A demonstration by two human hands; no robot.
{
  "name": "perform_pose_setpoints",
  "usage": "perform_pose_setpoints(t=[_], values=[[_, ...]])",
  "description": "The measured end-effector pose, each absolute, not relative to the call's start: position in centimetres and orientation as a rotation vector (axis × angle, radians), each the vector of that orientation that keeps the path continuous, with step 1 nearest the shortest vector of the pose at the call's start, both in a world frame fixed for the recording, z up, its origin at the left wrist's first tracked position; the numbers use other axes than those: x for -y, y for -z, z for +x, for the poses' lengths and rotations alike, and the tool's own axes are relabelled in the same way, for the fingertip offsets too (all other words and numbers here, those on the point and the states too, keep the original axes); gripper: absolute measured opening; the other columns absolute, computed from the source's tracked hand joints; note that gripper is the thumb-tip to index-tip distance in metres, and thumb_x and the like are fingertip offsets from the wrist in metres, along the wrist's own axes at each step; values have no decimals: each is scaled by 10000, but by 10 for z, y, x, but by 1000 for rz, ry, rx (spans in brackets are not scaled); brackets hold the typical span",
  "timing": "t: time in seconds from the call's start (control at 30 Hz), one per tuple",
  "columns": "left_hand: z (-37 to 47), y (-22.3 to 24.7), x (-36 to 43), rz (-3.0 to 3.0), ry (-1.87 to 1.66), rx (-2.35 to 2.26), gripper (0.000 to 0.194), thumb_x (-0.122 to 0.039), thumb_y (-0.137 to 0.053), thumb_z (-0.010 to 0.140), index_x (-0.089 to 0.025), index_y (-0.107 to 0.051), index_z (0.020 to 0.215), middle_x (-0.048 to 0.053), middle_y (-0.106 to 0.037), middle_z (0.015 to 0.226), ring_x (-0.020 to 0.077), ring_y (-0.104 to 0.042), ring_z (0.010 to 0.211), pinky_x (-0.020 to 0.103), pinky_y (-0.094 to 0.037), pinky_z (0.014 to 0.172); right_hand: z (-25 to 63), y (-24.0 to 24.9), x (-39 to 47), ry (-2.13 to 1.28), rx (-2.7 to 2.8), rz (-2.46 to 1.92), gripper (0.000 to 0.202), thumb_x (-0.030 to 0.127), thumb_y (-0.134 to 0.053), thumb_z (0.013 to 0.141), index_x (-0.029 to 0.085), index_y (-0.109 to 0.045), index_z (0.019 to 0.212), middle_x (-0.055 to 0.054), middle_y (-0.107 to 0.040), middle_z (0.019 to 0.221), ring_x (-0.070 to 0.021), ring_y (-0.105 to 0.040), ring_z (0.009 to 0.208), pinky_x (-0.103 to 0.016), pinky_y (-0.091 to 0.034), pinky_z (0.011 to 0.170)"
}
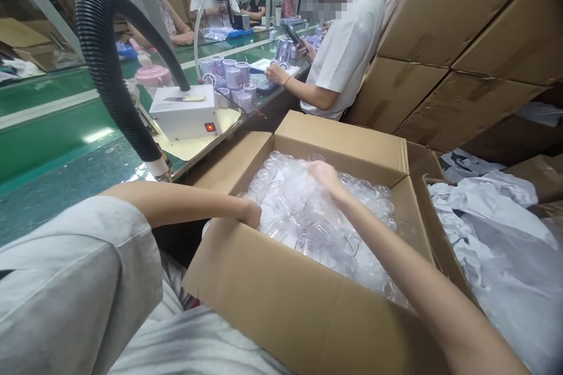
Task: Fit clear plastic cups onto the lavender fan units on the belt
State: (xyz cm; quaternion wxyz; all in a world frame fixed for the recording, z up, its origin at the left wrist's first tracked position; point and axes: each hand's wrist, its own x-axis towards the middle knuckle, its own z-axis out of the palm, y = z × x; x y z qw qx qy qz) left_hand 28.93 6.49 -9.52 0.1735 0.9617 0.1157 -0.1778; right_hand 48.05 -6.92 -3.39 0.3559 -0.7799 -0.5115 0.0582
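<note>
An open cardboard box (272, 287) in front of me holds many clear plastic cup-like pieces (369, 193), with white and translucent wrapping among them. My right hand (326, 179), a little blurred, is closed on a thin translucent plastic bag (294, 184) above the pieces. At the box's left side, my left hand (251, 212) reaches in beside the clear pieces. Its fingers are hidden, so I cannot make out what it touches.
To the left, a black flexible hose (99, 58) arches from a white machine (185, 111) on the green workbench (48, 149). Purple cylindrical parts (233, 76) stand behind it. A co-worker (347, 53) sits ahead. Stacked cartons (440, 17) and crumpled plastic bags (497, 205) are on the right.
</note>
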Motion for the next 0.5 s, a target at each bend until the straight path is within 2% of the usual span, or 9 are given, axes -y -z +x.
perform_pose_setpoints(t=[0.1, 0.2, 0.37, 0.5], values=[[283, 93, -74, 2668, 706, -268, 283, -326, -559, 922, -167, -594, 1154, 86, -624, 1146, 186, -631, 966, 368, -559, 816, 504, 13, 93, -35, 1177, -2023, 214, 306, -482, 869, 166, -633, 811, -81, -657, 863, -237, -600, 798, -351, -465, 734], [273, 85, -87, 2625, 827, -218, 267, -317, -559, 922, -176, -601, 1145, 87, -623, 1155, 190, -626, 990, 372, -551, 838, 516, -1, 109, 39, 1116, -1984, 142, 302, -553, 797, 187, -616, 742, -70, -631, 828, -229, -570, 766, -345, -438, 746], [263, 72, -97, 2587, 916, -129, 235, -297, -559, 924, -171, -612, 1115, 89, -635, 1144, 189, -624, 992, 394, -544, 856, 524, -10, 120, 81, 1028, -1929, 146, 325, -541, 789, 197, -590, 738, -58, -585, 794, -211, -540, 735, -326, -417, 711], [259, 62, -99, 2571, 940, -56, 205, -306, -522, 942, -190, -639, 1063, 84, -630, 1165, 173, -614, 1005, 370, -529, 896, 525, -10, 131, 163, 968, -1895, 195, 348, -446, 836, 196, -560, 790, -89, -584, 886, -227, -543, 848, -330, -409, 750]])
